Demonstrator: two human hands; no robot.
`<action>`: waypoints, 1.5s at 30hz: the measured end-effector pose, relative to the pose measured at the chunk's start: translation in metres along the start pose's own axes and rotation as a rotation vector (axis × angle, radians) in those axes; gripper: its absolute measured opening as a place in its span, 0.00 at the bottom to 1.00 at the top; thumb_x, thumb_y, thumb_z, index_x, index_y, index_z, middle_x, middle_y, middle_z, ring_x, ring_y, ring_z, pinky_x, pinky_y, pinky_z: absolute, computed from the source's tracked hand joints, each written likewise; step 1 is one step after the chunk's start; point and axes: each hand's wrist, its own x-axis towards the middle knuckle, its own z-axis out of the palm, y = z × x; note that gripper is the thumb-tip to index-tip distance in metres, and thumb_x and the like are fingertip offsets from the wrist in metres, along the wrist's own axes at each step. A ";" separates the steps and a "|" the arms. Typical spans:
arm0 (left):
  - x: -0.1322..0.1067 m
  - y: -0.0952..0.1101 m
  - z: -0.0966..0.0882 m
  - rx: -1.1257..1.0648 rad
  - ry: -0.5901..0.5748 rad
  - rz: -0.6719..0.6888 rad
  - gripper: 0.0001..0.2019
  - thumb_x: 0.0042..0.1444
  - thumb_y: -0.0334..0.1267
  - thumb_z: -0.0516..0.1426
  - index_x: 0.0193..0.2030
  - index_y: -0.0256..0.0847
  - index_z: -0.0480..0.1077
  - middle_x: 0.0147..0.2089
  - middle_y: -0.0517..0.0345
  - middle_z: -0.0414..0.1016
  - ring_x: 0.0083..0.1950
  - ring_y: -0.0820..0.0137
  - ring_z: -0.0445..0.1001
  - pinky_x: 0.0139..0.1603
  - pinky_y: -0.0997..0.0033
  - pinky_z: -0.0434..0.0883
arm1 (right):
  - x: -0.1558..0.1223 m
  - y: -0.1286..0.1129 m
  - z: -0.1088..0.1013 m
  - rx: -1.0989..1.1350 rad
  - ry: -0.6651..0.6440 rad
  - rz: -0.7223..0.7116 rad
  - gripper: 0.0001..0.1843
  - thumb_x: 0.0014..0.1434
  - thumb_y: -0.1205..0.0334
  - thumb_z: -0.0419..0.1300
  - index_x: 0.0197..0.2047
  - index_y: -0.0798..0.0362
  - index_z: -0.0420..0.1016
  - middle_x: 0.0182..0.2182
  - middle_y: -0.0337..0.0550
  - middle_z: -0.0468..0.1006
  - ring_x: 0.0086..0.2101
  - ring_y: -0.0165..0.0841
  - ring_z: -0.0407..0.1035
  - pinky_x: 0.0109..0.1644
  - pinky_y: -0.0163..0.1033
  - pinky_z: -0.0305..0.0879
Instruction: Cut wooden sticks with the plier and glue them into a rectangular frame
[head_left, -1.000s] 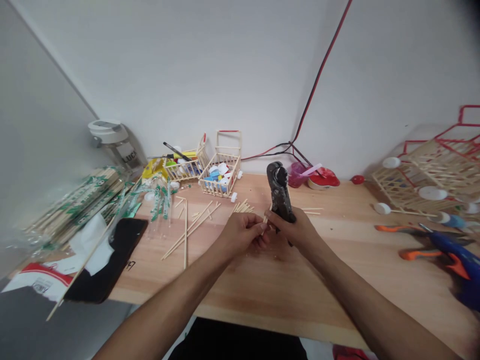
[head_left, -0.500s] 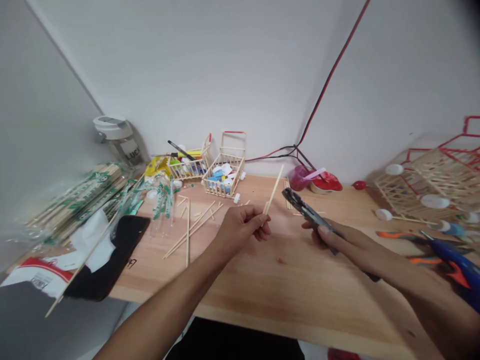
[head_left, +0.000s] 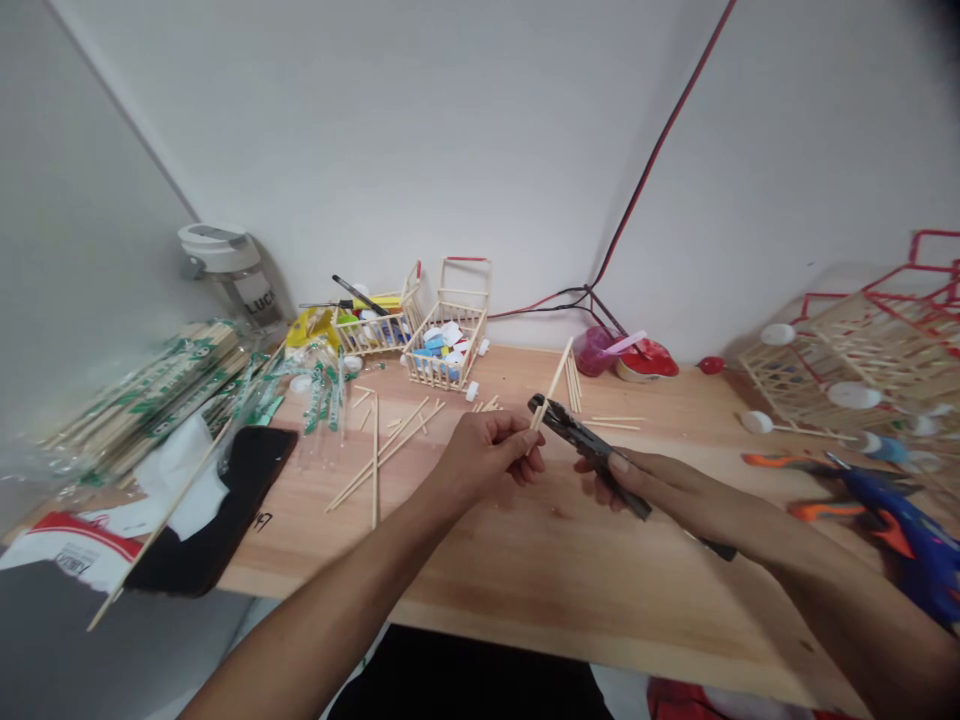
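Fingers of the left hand [head_left: 496,447] pinch together on a stick [head_left: 556,374], which slants upward beside the head of the pliers [head_left: 592,447]. The right hand [head_left: 664,480] wraps around those pliers, its fingers curled about the handles, whose ends stand apart. The head meets the stick in the onlooker's line of sight; whether the jaws bite on it cannot be told.

Just behind the pliers lie several upright-pointing sticks [head_left: 574,383] on the wooden table [head_left: 487,580], with a crosswise pair [head_left: 619,423] close to the right. Left of the pliers, beyond the left hand, short pieces [head_left: 489,405] peek out, and longer lengths [head_left: 375,465] cross one another.

Farther behind the pliers, toward the left, sits a small cart [head_left: 448,355] loaded with blue and white bits, next to a second cart [head_left: 367,335] holding a black pen [head_left: 360,296]. Behind the pliers to the right are a pink cup [head_left: 595,350] and a red-filled bowl [head_left: 646,362].

Well to the right of the pliers, a blue glue gun [head_left: 900,535] lies by an orange-handled tool [head_left: 832,511], below red-trimmed carts [head_left: 877,335]. Well to the left are wrapped bundles [head_left: 157,395] and a jar [head_left: 232,280].
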 end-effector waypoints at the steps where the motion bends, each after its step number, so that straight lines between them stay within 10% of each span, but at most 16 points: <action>1: 0.000 0.000 0.001 -0.001 -0.001 -0.010 0.11 0.54 0.40 0.58 0.29 0.32 0.69 0.24 0.56 0.73 0.22 0.77 0.70 0.24 0.79 0.69 | 0.000 0.001 0.000 0.002 0.000 -0.004 0.32 0.59 0.34 0.48 0.45 0.54 0.75 0.34 0.48 0.75 0.35 0.38 0.69 0.40 0.42 0.66; 45: 0.000 -0.001 0.000 0.037 -0.064 -0.103 0.10 0.52 0.38 0.59 0.30 0.31 0.71 0.22 0.57 0.72 0.20 0.77 0.70 0.22 0.79 0.68 | -0.006 -0.011 0.011 -0.308 0.106 0.003 0.33 0.62 0.35 0.42 0.38 0.55 0.74 0.24 0.43 0.71 0.25 0.32 0.65 0.27 0.37 0.60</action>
